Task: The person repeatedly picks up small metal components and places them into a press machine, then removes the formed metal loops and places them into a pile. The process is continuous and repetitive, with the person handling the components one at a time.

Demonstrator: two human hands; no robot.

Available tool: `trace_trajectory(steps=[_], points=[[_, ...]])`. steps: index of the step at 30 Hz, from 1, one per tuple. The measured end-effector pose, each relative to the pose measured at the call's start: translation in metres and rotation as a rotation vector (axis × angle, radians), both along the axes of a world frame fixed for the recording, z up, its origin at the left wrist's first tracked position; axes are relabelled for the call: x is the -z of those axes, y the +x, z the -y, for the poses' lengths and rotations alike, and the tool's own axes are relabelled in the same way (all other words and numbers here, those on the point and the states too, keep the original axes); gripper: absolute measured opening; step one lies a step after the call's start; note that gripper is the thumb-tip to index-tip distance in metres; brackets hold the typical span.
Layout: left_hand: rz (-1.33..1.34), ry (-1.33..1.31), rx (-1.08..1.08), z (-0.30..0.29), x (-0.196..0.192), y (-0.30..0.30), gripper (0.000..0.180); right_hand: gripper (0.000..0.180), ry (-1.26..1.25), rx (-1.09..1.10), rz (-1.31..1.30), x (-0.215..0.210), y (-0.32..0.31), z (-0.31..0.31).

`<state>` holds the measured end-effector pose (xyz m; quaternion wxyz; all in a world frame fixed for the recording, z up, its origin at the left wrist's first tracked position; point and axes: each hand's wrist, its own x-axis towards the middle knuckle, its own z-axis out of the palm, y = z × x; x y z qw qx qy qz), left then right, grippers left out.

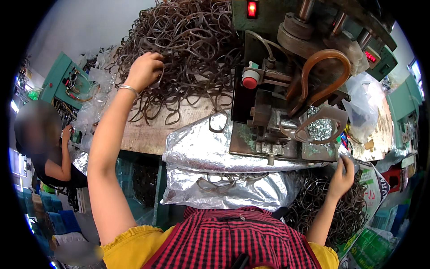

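My left hand (147,71) is at the left edge of a big heap of dark brown eyeglass frames (192,40), its fingers curled round one frame whose edge shows beneath them. Low beside the front right corner of a metal press (268,116), my right hand (342,177) has thumb and fingers drawn together. Something pale and thin is at its fingertips, too small to make out. A translucent brownish eyeglass frame (339,128) lies over the press's bed, above shiny scraps. A thick brown curved loop (347,67) stands over it.
Silver foil sheeting (192,148) covers the table's front edge, with a few frames in its fold. A sack (374,188) with more dark frames stands at lower right. A red push button (250,80) juts from the press. At far left a co-worker (53,157) sits by a green machine.
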<state>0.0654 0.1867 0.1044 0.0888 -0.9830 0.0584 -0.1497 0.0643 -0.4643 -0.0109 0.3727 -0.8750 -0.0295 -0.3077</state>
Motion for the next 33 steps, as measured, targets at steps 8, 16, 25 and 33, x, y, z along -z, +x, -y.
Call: trace_trajectory(steps=[8,16,25,33], points=[[0.38,-0.382,0.046,0.065,-0.054,-0.001,0.022,0.017,0.17,-0.281,-0.085,-0.058,-0.025,-0.055],[0.525,-0.948,-0.176,0.121,0.028,0.004,0.04,0.039,0.794,-0.676,-0.201,-0.081,0.029,-0.167],[0.059,-2.008,-0.299,0.182,0.044,0.001,0.021,0.049,1.036,-0.774,-0.346,-0.089,0.028,-0.171],[0.62,-1.556,-0.19,0.252,0.048,-0.072,0.032,0.051,1.026,-0.841,-0.421,-0.111,0.004,-0.155]])
